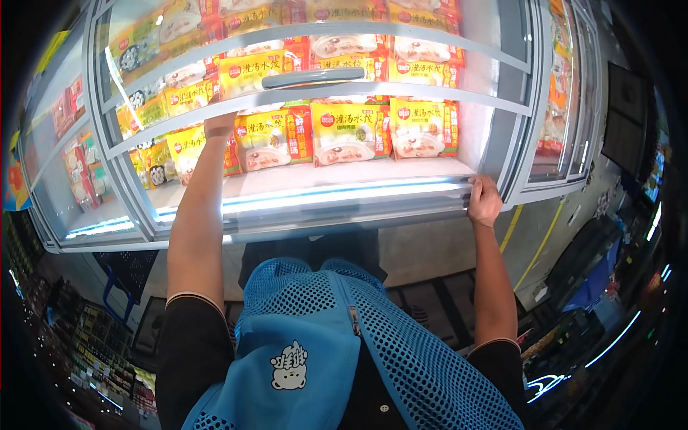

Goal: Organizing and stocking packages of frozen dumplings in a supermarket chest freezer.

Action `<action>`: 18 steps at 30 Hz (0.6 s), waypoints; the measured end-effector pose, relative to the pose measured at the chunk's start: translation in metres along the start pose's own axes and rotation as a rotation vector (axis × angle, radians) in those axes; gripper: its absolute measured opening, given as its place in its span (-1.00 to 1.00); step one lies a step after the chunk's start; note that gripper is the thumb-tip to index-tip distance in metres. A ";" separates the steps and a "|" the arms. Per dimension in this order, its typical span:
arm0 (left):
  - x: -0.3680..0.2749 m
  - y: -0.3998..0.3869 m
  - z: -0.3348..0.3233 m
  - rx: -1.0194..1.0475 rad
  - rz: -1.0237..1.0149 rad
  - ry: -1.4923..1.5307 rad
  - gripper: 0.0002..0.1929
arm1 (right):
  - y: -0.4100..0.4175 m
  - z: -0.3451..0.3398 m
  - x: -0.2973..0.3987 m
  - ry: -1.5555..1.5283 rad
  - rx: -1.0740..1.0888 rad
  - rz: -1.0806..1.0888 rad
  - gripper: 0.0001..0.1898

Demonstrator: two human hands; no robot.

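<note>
Inside a lit chest freezer my left hand [219,124] reaches among yellow and red bags of frozen dumplings, its fingers mostly hidden behind the frame bar and bags. A dumpling bag [264,141] stands just right of that hand, and another yellow bag [187,153] is at its left. Further right stand a middle bag [350,134] and a right-hand bag [423,129], upright in the front row. My right hand [485,201] has its fingers curled on the front rim [419,207] of the freezer, near its right corner.
A sliding glass lid with a grey handle [314,78] spans the freezer above more bags. Neighbouring freezer sections hold other packages at left and right [548,118]. A blue-handled basket or cart [115,293] is at lower left. Dark striped mats [430,306] lie on the floor.
</note>
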State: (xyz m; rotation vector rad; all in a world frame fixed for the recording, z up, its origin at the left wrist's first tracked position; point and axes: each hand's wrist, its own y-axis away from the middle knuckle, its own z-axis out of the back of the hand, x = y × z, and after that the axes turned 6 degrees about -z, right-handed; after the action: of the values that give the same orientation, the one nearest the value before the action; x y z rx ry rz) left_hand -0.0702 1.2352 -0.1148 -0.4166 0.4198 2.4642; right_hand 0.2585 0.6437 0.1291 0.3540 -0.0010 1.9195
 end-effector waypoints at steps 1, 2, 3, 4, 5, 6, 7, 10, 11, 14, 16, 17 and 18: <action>0.018 -0.013 0.002 0.035 -0.057 -0.078 -0.42 | -0.003 -0.003 0.001 -0.017 -0.005 -0.001 -0.75; 0.016 -0.025 0.001 0.252 -0.168 -0.144 -0.31 | -0.002 -0.003 -0.002 -0.005 -0.014 -0.010 -0.75; 0.018 -0.028 0.002 0.247 -0.170 -0.146 -0.31 | -0.001 -0.004 -0.001 -0.010 -0.002 -0.012 -0.75; 0.021 -0.029 0.004 0.271 -0.131 0.127 -0.26 | -0.002 -0.005 0.000 -0.018 0.012 -0.013 -0.75; 0.024 -0.030 0.009 0.290 -0.091 0.397 -0.21 | -0.003 -0.007 0.001 -0.028 0.009 -0.009 -0.75; -0.044 -0.037 0.007 0.498 0.159 0.186 -0.12 | 0.008 0.004 -0.012 0.030 -0.002 -0.046 -0.75; -0.053 -0.029 0.018 0.488 0.160 0.183 -0.12 | 0.007 0.005 -0.009 0.019 0.001 -0.028 -0.75; -0.083 -0.015 0.046 0.182 0.430 0.873 -0.25 | 0.006 0.003 -0.009 0.007 -0.007 -0.025 -0.74; -0.062 -0.023 0.027 0.183 0.428 0.873 -0.25 | 0.004 0.001 -0.010 0.007 -0.008 -0.026 -0.74; -0.004 -0.031 0.006 0.113 0.427 0.982 -0.18 | -0.002 -0.007 -0.006 -0.035 -0.002 0.002 -0.73; -0.060 -0.025 0.013 0.220 0.457 0.985 -0.12 | 0.006 0.003 -0.013 0.029 0.012 -0.045 -0.74; -0.053 -0.025 0.018 0.210 0.460 0.981 -0.12 | 0.002 0.002 -0.009 0.022 0.016 -0.037 -0.74; -0.041 -0.029 0.018 0.219 0.440 0.957 -0.16 | 0.000 0.001 -0.006 0.007 0.018 -0.037 -0.74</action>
State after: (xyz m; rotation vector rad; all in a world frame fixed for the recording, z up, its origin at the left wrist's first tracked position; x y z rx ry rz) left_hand -0.0248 1.2433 -0.0888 -1.5436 1.2569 2.4133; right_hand 0.2611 0.6381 0.1286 0.3568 0.0278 1.8848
